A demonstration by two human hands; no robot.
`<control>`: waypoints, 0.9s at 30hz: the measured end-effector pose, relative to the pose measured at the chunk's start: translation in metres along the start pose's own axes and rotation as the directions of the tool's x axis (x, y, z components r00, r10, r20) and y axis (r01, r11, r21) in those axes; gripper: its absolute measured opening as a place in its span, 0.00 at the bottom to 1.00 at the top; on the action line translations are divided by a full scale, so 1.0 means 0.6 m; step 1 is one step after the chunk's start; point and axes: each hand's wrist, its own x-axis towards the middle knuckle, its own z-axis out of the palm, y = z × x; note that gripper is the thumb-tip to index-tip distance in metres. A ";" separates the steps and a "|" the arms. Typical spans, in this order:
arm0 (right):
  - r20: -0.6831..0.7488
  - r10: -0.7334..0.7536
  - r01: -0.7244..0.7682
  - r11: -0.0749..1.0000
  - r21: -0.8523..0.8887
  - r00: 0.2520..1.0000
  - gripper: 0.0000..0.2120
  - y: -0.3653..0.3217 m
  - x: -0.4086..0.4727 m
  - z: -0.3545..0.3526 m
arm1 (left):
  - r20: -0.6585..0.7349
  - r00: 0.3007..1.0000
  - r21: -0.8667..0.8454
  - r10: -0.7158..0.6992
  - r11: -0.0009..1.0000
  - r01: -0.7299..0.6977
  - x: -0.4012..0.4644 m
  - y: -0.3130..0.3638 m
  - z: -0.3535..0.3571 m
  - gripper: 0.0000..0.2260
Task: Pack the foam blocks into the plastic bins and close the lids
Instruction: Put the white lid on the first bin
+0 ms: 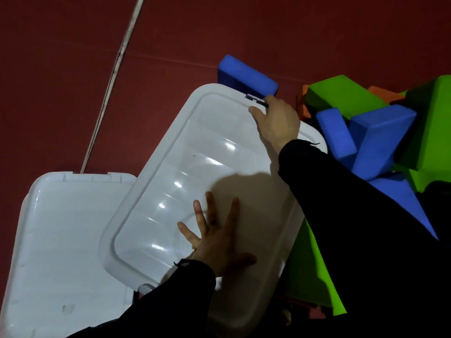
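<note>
A white bin [61, 240] with its lid on is seen at the far left, on the dark red floor [61, 69]. A pale line [114, 71] is painted across the floor above it. Next to it, a second white lid [195, 167] is laid at a slant, and one corner is laid over the first bin. The left hand [214, 240] is pressed flat on this lid, with the fingers spread wide. The right hand [278, 123] is placed at the far edge of the lid, and its grip is curled round a small dark latch [256, 100] there. A blue block [246, 75] is seen just behind that edge. At the right, blue blocks [380, 140], green blocks [344, 96] and an orange block [302, 103] are piled together on the floor, outside the bins.
</note>
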 end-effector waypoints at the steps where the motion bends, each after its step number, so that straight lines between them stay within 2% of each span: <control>1: -0.024 -0.022 0.020 0.997 -0.078 0.999 0.22 -0.005 -0.004 -0.001 | -0.004 1.000 0.006 0.001 1.000 -0.001 0.000 -0.001 0.002 0.60; 3: -0.023 -0.070 0.062 0.963 -0.262 0.997 0.19 -0.016 -0.003 -0.021 | -0.007 1.000 0.011 0.001 1.000 0.000 0.001 -0.001 0.004 0.60; 5: 0.026 -0.074 0.078 0.944 -0.319 0.997 0.18 -0.019 0.001 -0.040 | -0.010 1.000 0.006 0.005 1.000 -0.005 0.004 -0.002 0.004 0.60; 7: 0.124 -0.049 0.075 0.975 -0.208 0.991 0.21 -0.015 -0.020 -0.041 | -0.031 0.999 -0.008 0.022 1.000 -0.022 0.004 -0.004 0.003 0.60; 9: 0.223 -0.043 0.068 0.992 -0.104 0.974 0.32 -0.007 -0.086 -0.037 | -0.071 0.997 -0.014 0.043 0.999 -0.045 0.000 -0.006 0.003 0.60; 11: 0.207 -0.031 0.034 0.999 -0.013 0.978 0.34 0.003 -0.179 -0.038 | -0.126 0.991 -0.034 0.051 0.998 -0.056 -0.002 -0.004 0.007 0.58; 14: 0.221 0.206 -0.248 0.951 0.185 0.953 0.40 0.026 -0.324 -0.054 | -0.245 0.969 -0.076 0.034 0.996 -0.054 -0.016 -0.009 0.010 0.48; 16: 0.259 0.363 -0.438 0.827 0.352 0.895 0.45 0.045 -0.403 -0.053 | -0.294 0.955 -0.068 0.032 0.996 -0.055 -0.034 -0.028 0.011 0.38; 18: 0.370 0.453 -0.584 0.608 0.538 0.811 0.41 0.059 -0.460 -0.048 | -0.372 0.927 -0.053 -0.050 0.998 0.032 -0.069 -0.054 0.013 0.31; 20: 0.542 0.473 -0.709 0.327 0.624 0.695 0.33 0.059 -0.515 -0.039 | -0.522 0.805 -0.216 -0.282 0.957 0.195 -0.119 -0.082 0.024 0.32; 21: 0.620 0.430 -0.739 0.205 0.642 0.657 0.27 0.055 -0.541 -0.029 | -0.525 0.733 -0.369 -0.432 0.892 0.261 -0.146 -0.096 0.031 0.34; 22: 0.652 0.377 -0.735 0.132 0.665 0.658 0.24 0.049 -0.565 -0.020 | -0.461 0.676 -0.532 -0.575 0.789 0.308 -0.170 -0.110 0.040 0.38; 24: 0.643 0.335 -0.698 0.066 0.713 0.689 0.23 0.031 -0.603 -0.016 | -0.214 0.591 -0.789 -0.778 0.494 0.365 -0.205 -0.138 0.058 0.44; 25: 0.642 0.325 -0.686 0.028 0.727 0.694 0.23 0.024 -0.614 -0.019 | -0.050 0.579 -0.889 -0.814 0.301 0.347 -0.214 -0.150 0.064 0.46; 26: 0.654 0.310 -0.681 -0.027 0.732 0.690 0.22 0.022 -0.618 -0.019 | 0.110 0.610 -0.955 -0.785 0.086 0.283 -0.217 -0.158 0.067 0.44; 27: 0.666 0.288 -0.681 -0.060 0.730 0.688 0.23 0.021 -0.621 -0.019 | 0.218 0.696 -0.972 -0.684 -0.091 0.215 -0.220 -0.163 0.071 0.37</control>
